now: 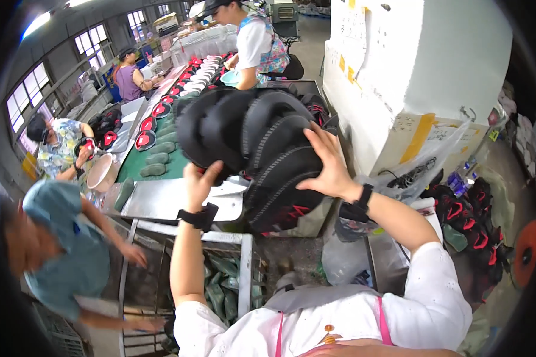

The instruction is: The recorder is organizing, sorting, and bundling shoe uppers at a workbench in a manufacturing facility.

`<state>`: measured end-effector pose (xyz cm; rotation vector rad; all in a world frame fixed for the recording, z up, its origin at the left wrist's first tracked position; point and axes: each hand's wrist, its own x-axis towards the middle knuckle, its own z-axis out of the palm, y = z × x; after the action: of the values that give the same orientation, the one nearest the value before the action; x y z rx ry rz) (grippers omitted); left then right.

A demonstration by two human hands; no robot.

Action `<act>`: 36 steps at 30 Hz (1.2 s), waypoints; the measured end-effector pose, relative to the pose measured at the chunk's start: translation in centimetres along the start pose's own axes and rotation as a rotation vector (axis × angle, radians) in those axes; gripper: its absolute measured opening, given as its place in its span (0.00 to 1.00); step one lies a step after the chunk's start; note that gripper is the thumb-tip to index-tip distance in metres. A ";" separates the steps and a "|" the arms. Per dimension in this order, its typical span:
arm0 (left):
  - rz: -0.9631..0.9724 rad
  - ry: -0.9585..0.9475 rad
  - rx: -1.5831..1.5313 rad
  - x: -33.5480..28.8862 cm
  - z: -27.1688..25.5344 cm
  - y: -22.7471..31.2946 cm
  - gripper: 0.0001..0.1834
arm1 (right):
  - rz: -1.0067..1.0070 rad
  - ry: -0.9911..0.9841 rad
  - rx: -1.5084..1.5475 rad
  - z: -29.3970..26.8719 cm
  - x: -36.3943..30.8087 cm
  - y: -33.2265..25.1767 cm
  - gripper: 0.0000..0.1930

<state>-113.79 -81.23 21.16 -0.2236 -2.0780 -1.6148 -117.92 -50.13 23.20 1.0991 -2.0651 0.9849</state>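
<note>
A bunch of black shoe soles [268,140], several of them fanned side by side with pale stitch-like marks along their edges, is held up in front of me over the end of the work table. My left hand [201,184] grips the bunch from its near left side, thumb up and fingers partly hidden behind it. On the right side my right hand [329,166] presses against the soles, thumb and fingers spread round them. A red mark shows on the lowest sole. Both wrists wear black bands.
Green shoe lasts [155,159] and red-black shoe uppers [145,140] line the green table. A metal-framed cart [246,276] with more lasts stands below my left arm. At the left a person in teal [71,238] leans close. A white cabinet [372,113] stands right; shoes [473,220] pile beyond it.
</note>
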 end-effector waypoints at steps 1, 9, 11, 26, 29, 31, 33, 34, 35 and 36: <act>0.052 0.055 0.024 1.5 -1.7 -0.8 0.12 | -0.019 0.016 0.029 2.2 1.8 0.9 0.57; 0.118 0.454 -0.044 5.9 -11.3 -12.7 0.13 | -0.279 -0.088 0.025 16.3 12.3 5.7 0.50; 0.123 0.517 -0.088 5.7 -12.7 -15.5 0.15 | -0.304 -0.114 0.063 18.9 13.6 6.1 0.48; -0.300 0.047 0.064 26.8 -12.6 -27.2 0.15 | 0.221 -0.401 -0.053 29.8 18.3 19.9 0.52; -0.363 -0.090 -0.009 29.6 -10.5 -30.9 0.14 | 0.307 -0.508 -0.189 30.0 18.3 21.7 0.53; -0.415 -0.200 -0.039 31.9 -8.1 -34.0 0.15 | 0.424 -0.576 -0.206 29.9 18.3 23.2 0.52; -0.467 -0.332 0.149 33.9 -6.3 -36.8 0.16 | 0.404 -0.622 -0.268 29.9 17.9 23.5 0.49; -0.441 -0.378 0.123 34.6 -4.6 -38.4 0.16 | 0.383 -0.704 -0.368 29.7 18.0 23.2 0.47; -0.434 -0.392 0.088 35.6 -2.1 -39.4 0.17 | 0.348 -0.693 -0.401 29.7 17.2 24.0 0.42; -0.427 -0.406 0.052 36.6 0.4 -40.2 0.18 | 0.317 -0.694 -0.402 29.6 16.6 24.9 0.35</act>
<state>-162.32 -98.51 3.80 -0.0973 -2.6123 -1.8760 -152.01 -71.90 11.44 0.9947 -2.8981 0.2819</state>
